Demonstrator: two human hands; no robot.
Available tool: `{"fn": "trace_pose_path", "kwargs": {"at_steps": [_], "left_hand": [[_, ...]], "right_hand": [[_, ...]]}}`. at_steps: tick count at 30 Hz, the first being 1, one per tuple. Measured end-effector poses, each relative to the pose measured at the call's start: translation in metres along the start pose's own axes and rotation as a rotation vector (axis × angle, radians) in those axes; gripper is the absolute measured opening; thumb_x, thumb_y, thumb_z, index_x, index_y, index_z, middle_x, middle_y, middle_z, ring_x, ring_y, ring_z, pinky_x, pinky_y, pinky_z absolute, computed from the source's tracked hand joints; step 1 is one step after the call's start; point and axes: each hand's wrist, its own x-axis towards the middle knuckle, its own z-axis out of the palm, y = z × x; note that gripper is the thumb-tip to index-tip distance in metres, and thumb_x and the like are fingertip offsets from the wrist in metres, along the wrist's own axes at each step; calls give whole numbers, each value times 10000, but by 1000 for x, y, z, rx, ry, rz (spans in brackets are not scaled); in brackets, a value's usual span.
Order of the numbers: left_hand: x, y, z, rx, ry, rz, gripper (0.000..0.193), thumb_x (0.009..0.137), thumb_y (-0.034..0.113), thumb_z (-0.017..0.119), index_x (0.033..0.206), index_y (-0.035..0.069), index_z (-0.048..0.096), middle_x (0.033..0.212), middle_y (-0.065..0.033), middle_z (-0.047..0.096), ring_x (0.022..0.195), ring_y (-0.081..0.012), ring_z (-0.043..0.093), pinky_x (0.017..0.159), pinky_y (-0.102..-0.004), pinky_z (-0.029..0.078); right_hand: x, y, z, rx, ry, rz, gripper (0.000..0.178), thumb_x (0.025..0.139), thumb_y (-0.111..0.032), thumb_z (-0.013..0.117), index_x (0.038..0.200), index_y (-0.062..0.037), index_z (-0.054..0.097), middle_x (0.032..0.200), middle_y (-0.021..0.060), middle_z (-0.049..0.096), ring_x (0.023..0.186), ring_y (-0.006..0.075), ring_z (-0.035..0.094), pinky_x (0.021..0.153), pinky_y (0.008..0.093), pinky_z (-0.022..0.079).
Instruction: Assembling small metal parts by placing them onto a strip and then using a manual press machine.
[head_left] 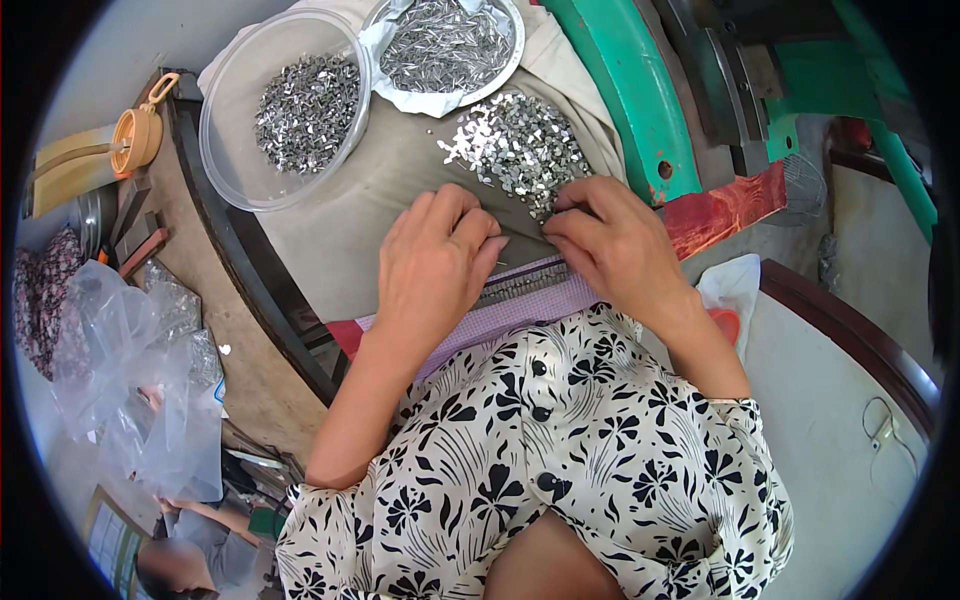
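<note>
Your left hand point(430, 255) is holding thumb and forefinger close together beside the metal strip point(522, 283); your right hand point(615, 240) is pinching at the near edge of the metal chips point(530, 140), its catch too hidden to tell. Single-piece pinches are probably serving best. Beyond, a clear tub point(230, 150) and bowl point(517, 38) are sitting; the green machine point(635, 90) is crowding your right.
</note>
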Motion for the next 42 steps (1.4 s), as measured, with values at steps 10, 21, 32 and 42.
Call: {"fn": "trace_pose_path", "kwargs": {"at_steps": [10,21,32,42], "left_hand": [[-28,23,19,-139,68,78,172,766,125,778,870,85,647,948,-45,585,839,-253,567,709,-375,416],[-35,27,35,-88,88,67,188,740,134,800,868,115,663,954,-9,605,863,-234,565,730,-363,396],[-47,20,23,-150,162,3,402,694,155,853,1035,85,650,1051,-82,607,947,-282,581,799,-387,423],[-59,11,10,-29,48,-19,378,737,196,805,1063,76,656,1076,-57,596,984,-260,573,819,-386,412]], "right_hand": [[-13,3,-6,77,80,93,156,802,19,726,947,2,669,1048,112,612,922,290,658,745,382,552],[-11,4,-1,57,49,104,137,792,19,722,923,10,681,1027,112,614,926,294,641,745,387,530],[-2,-4,0,-36,65,40,159,710,-31,761,836,-17,664,1021,88,636,920,281,640,735,377,522],[13,-3,4,-16,20,-53,132,698,-59,755,790,-48,661,1031,57,608,971,275,574,806,385,485]]}}
